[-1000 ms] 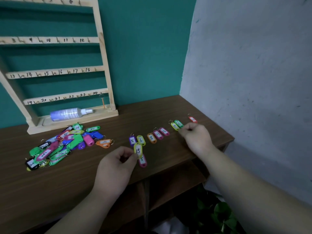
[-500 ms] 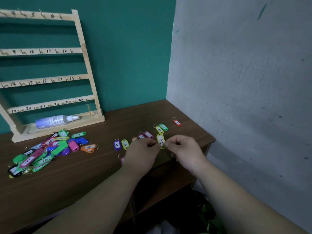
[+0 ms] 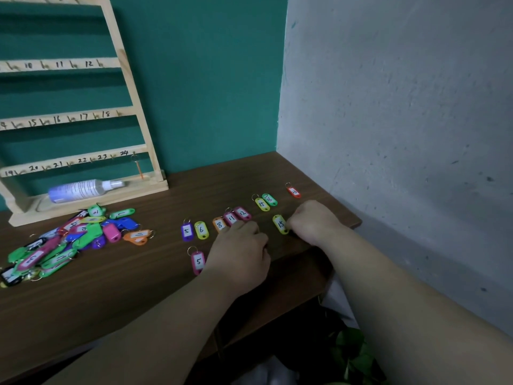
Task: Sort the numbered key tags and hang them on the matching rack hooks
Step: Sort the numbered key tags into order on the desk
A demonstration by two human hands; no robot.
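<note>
I'm looking down at the dark brown wooden bench [image 3: 249, 176], and my right hand [image 3: 315, 222] sits near its right edge, fingers curled in, knuckles up, touching the lower end of a yellow plastic key tag marked 15 [image 3: 280, 224] that lies flat on the wood. Whether I'm actually pinching it, I can't tell from here. My left hand [image 3: 240, 252] rests just beside it toward the front edge, fingers bent down onto the bench, nothing visible in them.

A row of sorted tags runs toward the right rear corner: purple 5 [image 3: 186, 232], yellow 6 [image 3: 201, 230], orange 8 [image 3: 219, 224], pink 11 [image 3: 231, 218], pink 12 [image 3: 243, 213], another yellow 15 [image 3: 261, 204], green 16 [image 3: 269, 199], a red one [image 3: 294, 191]. A pink 5 [image 3: 198, 262] lies alone nearer the front edge.

The unsorted heap of coloured tags [image 3: 69, 240] lies toward the left edge. The pale wooden numbered rack [image 3: 133, 87] stands at the back edge, a clear spray bottle [image 3: 80, 189] lying on its base.
</note>
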